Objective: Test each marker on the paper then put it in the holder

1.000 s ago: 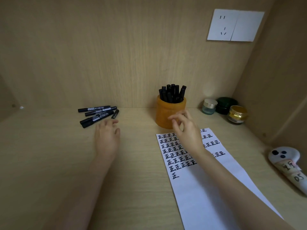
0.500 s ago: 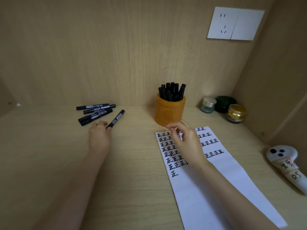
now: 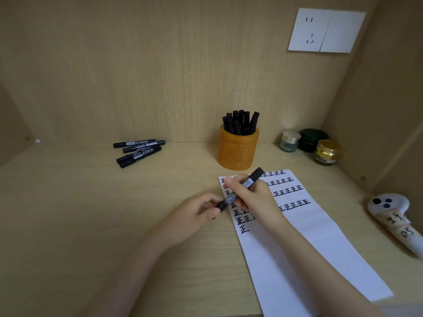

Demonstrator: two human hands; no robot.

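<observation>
Marker (image 3: 247,183) held in both our hands, slanting just above the near-left rows of writing on the paper (image 3: 309,248). Our left hand (image 3: 196,213) curls fingers and thumb round its lower end, our right hand (image 3: 254,197) wraps the barrel, and the upper end points toward the holder (image 3: 238,149). We cannot tell whether the cap is on. The paper lies on the table (image 3: 91,213), its far half filled with rows of black characters. A white controller (image 3: 393,218) lies off to the right. Farther back stands the orange holder, packed with stored markers (image 3: 240,121) — well to its left, a few loose markers (image 3: 139,151) lie together. Three small jars (image 3: 312,139) sit in the far right corner, below a white wall socket (image 3: 325,30).
</observation>
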